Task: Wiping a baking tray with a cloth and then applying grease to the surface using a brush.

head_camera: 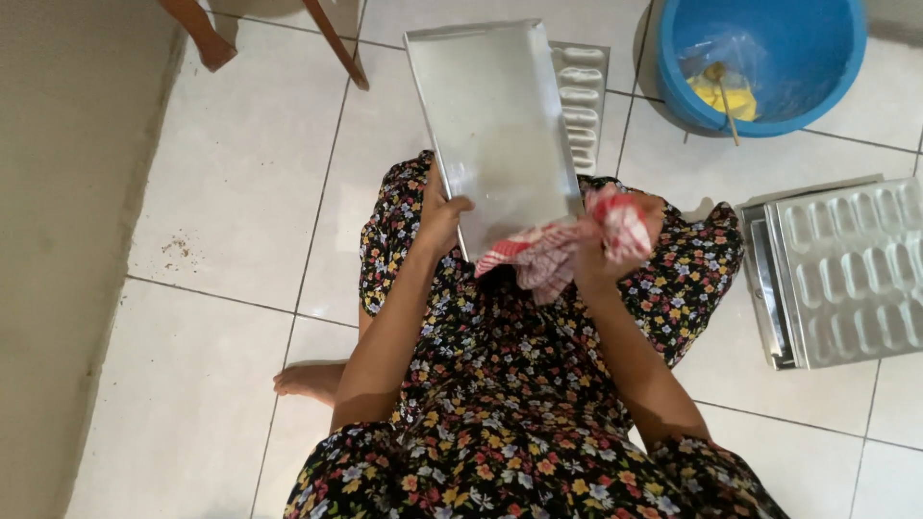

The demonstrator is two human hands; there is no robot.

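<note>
I sit on a white tiled floor in a dark floral dress. My left hand [440, 219] grips the left edge of a flat rectangular metal baking tray [490, 115], which leans over my lap and reaches away from me. My right hand [604, 252] is closed on a bunched red-and-white checked cloth [553, 252] pressed at the tray's near right corner. Part of the tray's near edge is hidden behind the cloth.
A ridged metal mould tray [583, 91] lies on the floor behind the held tray. A stack of similar moulded trays [846, 274] sits at right. A blue plastic basin [769, 58] with a yellow item and a plastic bag stands top right. Wooden chair legs [332, 38] stand top left.
</note>
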